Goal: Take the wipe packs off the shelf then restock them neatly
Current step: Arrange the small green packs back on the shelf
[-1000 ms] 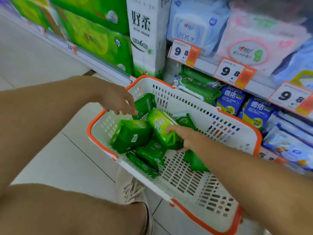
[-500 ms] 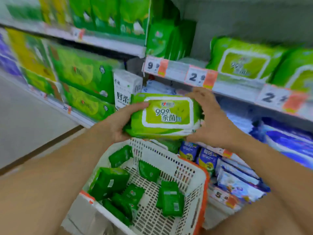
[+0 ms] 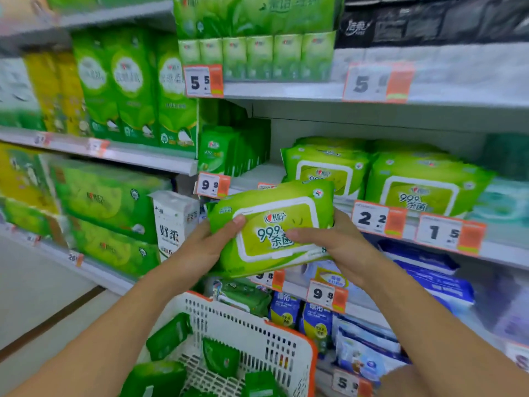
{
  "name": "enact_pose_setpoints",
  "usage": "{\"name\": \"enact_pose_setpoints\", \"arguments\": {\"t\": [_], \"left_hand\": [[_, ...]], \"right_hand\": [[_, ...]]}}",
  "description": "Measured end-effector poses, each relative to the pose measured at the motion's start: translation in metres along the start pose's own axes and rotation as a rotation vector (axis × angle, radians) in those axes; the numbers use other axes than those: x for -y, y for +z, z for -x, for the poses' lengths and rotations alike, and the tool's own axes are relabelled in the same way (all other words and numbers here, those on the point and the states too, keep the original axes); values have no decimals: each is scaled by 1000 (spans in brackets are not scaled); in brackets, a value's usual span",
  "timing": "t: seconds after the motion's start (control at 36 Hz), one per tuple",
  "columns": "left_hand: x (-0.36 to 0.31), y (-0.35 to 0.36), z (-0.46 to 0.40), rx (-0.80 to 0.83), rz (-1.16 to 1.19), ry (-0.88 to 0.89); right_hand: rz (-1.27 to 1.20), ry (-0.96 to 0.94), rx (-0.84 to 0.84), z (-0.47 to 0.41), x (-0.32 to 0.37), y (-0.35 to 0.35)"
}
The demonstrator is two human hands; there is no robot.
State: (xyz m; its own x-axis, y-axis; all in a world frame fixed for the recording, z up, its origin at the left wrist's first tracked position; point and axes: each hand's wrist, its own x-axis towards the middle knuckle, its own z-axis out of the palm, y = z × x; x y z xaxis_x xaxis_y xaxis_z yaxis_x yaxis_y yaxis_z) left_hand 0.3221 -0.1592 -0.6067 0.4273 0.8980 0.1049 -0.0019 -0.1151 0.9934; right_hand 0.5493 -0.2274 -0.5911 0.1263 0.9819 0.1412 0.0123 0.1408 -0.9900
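Head cam: person stands facing a store shelf, both hands up in front of it. Left hand (image 3: 206,247) grips the left edge of a light green wipe pack (image 3: 272,227), thumb on its front face near the white lid frame. Right hand (image 3: 335,247) grips the right edge, thumb laid across the label, fingers wrapped behind. Pack is held in the air, tilted, label toward the camera, just in front of the shelf edge (image 3: 315,193) and not resting on it.

Behind and right of the held pack, two stacks of matching wipe packs (image 3: 329,167) (image 3: 423,181) sit side by side on that shelf. An open gap on the shelf lies left of the stacks, between them and a row of upright dark green packs (image 3: 229,150). Price tags (image 3: 378,219) run along the shelf lip; one reads 9.9 at the left, others start 2 and 1 at the right.

Below the hands, a white basket with an orange rim (image 3: 286,333) holds several small dark green packs (image 3: 169,336), lying loose at mixed angles. Blue packs (image 3: 429,279) fill the lower shelves on the right. Large green tissue bundles (image 3: 108,202) fill the shelves on the left. Edges of the view are blurred.
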Motion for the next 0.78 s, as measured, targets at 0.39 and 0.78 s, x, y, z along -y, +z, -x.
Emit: {"name": "enact_pose_setpoints", "arguments": {"t": [0.39, 0.78], "left_hand": [[-95, 137, -68, 132, -115, 169], [-137, 245, -209, 189, -129, 118]], "right_hand": [[-61, 115, -511, 30, 87, -105], [447, 109, -496, -48, 139, -257]]}}
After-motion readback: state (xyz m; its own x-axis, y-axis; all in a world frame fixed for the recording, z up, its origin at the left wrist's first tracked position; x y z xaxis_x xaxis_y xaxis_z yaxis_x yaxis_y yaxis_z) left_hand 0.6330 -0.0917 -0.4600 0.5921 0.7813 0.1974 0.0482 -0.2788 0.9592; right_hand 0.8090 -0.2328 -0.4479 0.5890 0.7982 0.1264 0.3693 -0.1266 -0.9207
